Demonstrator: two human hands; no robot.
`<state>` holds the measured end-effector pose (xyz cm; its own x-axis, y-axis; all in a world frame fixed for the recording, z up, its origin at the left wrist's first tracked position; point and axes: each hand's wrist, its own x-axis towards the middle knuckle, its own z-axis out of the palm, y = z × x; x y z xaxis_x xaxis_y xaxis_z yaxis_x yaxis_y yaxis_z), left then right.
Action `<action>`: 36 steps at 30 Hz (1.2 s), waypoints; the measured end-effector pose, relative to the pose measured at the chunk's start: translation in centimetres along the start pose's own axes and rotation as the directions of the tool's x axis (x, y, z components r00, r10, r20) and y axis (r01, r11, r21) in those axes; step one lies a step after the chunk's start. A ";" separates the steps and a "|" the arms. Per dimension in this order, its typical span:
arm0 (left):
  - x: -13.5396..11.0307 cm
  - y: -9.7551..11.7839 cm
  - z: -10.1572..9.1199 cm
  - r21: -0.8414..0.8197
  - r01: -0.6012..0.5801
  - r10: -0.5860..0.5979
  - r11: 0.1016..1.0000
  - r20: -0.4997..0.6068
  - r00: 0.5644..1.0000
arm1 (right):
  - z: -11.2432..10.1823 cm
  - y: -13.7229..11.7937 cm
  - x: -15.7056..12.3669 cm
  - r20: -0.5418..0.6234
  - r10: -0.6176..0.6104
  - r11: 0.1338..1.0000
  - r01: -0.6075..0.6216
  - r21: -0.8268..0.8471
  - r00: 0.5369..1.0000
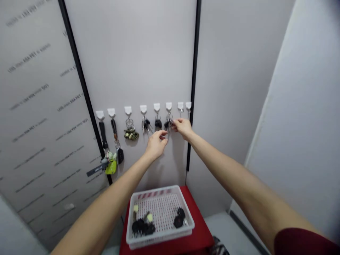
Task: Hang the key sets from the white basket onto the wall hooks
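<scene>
A bunch of keys with black heads hangs by its ring from a white hook toward the right of a row. My right hand reaches in from the right, its thumb and fingers pinched on the edge of this bunch. Just below and to the left, my left hand is raised with thumb and fingers apart, and nothing shows between them. Behind its fingertips hangs another black-headed key bunch. Farther left are a third such bunch and a cluster of brass-coloured keys.
Below, a white plastic basket holding black-headed keys stands on a red surface. At the left hang a black strap with a lime-green tag and a car key fob. Two hooks at the right carry no keys.
</scene>
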<state>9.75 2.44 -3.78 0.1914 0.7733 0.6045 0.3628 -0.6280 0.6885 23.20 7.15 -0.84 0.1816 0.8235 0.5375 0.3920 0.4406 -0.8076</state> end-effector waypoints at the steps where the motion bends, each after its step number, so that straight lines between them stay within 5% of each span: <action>1: -1.6 -1.4 0.1 -0.007 0.030 -0.030 1.000 0.037 0.999 | 0.0 0.9 -0.9 -0.018 -0.019 0.996 0.017 -0.084 1.000; 3: -5.4 -4.7 0.5 -0.015 0.115 -0.112 0.993 0.113 0.987 | 0.1 3.1 -3.7 -0.011 -0.048 0.967 0.044 -0.249 0.999; 6: -11.6 -9.1 1.2 0.043 0.257 -0.258 0.966 0.272 0.927 | 0.6 6.5 -10.1 0.286 -0.023 0.936 0.121 -0.330 0.958; 9: -16.3 -11.7 1.6 0.200 0.310 -0.369 0.929 0.476 0.798 | 1.4 9.3 -16.7 0.604 0.068 0.926 0.176 -0.336 0.794; 11: -17.8 -12.5 1.5 0.304 0.256 -0.388 0.918 0.543 0.745 | 1.9 10.8 -19.7 0.757 0.137 0.832 0.340 -0.438 0.639; 13: -18.3 -12.9 1.1 0.390 0.175 -0.382 0.904 0.549 0.743 | 2.2 11.8 -21.1 0.833 0.210 0.671 0.544 -0.504 0.512; 15: -18.1 -13.2 0.6 0.454 0.123 -0.380 0.882 0.535 0.755 | 2.5 12.3 -21.3 0.855 0.243 0.555 0.657 -0.510 0.458; 18: -17.6 -13.6 0.0 0.495 0.152 -0.443 0.855 0.549 0.709 | 2.8 12.4 -20.6 0.844 0.249 0.530 0.663 -0.529 0.474; 23: -16.4 -13.7 -0.3 0.349 0.414 -0.541 0.841 0.567 0.621 | 3.2 12.1 -19.9 0.793 0.209 0.602 0.564 -0.566 0.572; 30: -14.0 -12.8 -0.3 -0.078 0.647 -0.511 0.758 0.546 0.664 | 5.3 11.3 -20.6 0.794 0.102 0.893 0.296 -0.339 0.600; 33: -13.4 -12.2 -0.2 -0.215 0.692 -0.519 0.690 0.519 0.679 | 6.4 11.1 -20.8 0.760 0.120 0.963 0.112 -0.245 0.639; 36: -13.1 -11.7 0.0 -0.318 0.722 -0.547 0.614 0.488 0.680 | 7.0 11.0 -20.9 0.765 0.128 0.992 -0.090 -0.091 0.631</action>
<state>3.01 -0.32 -19.75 0.3767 0.9122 -0.1612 0.0709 0.1451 0.9869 17.43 -2.67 -22.66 -0.5254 0.8494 0.0499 0.4549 0.3300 -0.8271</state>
